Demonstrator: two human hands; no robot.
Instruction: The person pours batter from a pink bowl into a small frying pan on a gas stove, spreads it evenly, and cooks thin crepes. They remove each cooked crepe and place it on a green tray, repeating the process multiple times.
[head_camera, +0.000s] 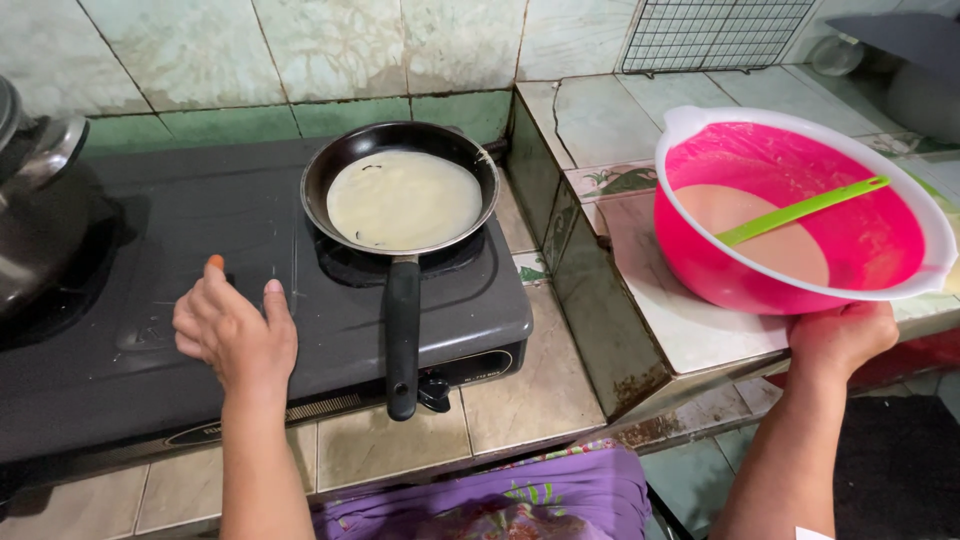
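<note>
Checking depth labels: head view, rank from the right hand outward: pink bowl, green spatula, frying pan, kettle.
1. Pink bowl: held by the right hand at its lower rim.
2. Green spatula: inside the bowl, above the hand.
3. Frying pan: centre, on the stove.
4. Kettle: far left edge.

The kettle at the far left is cut off by the picture's edge, so only its dark side and part of its handle show. The right hand's fingers are hidden under the pink bowl. The green utensil's lower end is sunk in batter. The wire rack runs off the top edge. The purple cloth is cut by the bottom edge.
</note>
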